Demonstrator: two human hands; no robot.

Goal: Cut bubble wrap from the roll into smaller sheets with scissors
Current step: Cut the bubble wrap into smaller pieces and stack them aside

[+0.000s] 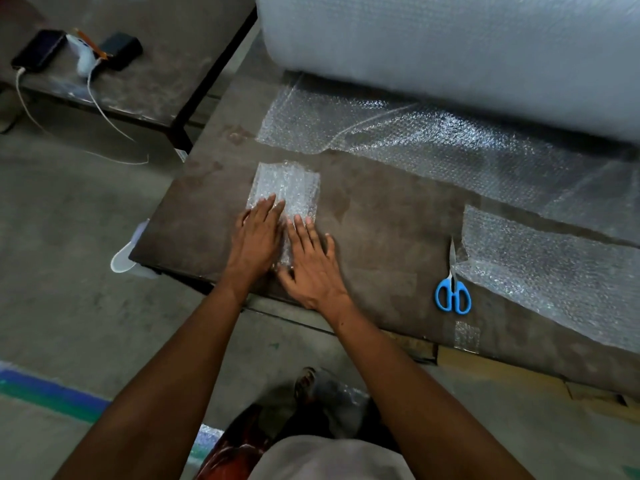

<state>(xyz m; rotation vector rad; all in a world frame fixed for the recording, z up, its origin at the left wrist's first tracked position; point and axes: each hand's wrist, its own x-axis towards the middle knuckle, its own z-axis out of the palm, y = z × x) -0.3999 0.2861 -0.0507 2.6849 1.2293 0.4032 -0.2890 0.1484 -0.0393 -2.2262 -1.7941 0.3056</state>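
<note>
- My right hand (313,268) lies flat, fingers straight and spread, on the near end of the small cut stack (284,194) of bubble wrap; it grips nothing, only presses.
- My left hand (256,237) is just left of it, likewise flat and unclenched, fingertips resting on the stack's near-left part. The two hands are almost touching, with a strip of wrap showing between them.
- The stack lies near the front-left corner of the desk (381,216), its far end reaching away from my fingers. I judge it very light, soft and springy, and slick against the desk top, so a flat palm holds it better than a pinch; to lift it I would take an edge between thumb and fingers.
- The scissors (453,289) lie closed, well to the right of the stack, blue handles toward me, blades pointing away. Neither hand touches them. The handles are the place to take hold.
- Just right of the scissors, the loose sheet (554,265) runs toward the right edge of the picture, its cut edge touching or nearly touching the blades. It looks floppy and will likely need one hand to tension it while cutting.
- Farthest back from the stack, the roll (450,46) sits on the desk, bulky but probably light, with wrap paid out from under it toward me.
</note>
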